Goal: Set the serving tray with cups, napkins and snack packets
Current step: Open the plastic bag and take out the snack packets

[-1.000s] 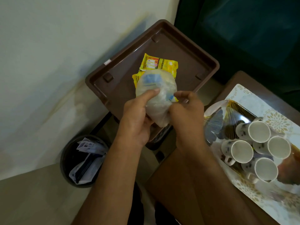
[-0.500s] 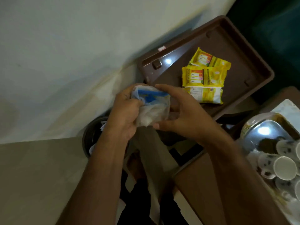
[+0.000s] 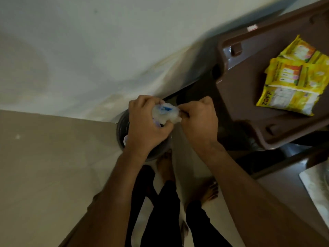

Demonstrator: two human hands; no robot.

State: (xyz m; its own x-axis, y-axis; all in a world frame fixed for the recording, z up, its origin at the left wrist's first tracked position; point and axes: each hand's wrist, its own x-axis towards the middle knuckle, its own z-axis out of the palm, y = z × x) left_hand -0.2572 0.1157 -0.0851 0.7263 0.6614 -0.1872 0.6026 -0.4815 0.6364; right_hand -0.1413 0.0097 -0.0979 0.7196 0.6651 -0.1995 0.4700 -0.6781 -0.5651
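Both hands hold a crumpled clear plastic wrapper (image 3: 167,114) with blue print. My left hand (image 3: 147,125) grips its left side and my right hand (image 3: 199,120) pinches its right edge. The wrapper is directly above a dark round waste bin (image 3: 122,129) on the floor. At the right, a brown serving tray (image 3: 249,82) holds three yellow snack packets (image 3: 292,82) lying overlapped. No cups are in view.
A pale wall fills the top left and beige floor tiles the lower left. My feet and dark trousers (image 3: 165,202) stand below the bin. A brown table corner (image 3: 284,184) with a white patterned mat (image 3: 316,189) sits at the lower right.
My hands carried the wrapper left and down, from over the tray to above the waste bin. The view swung left, so the cups dropped out of sight.
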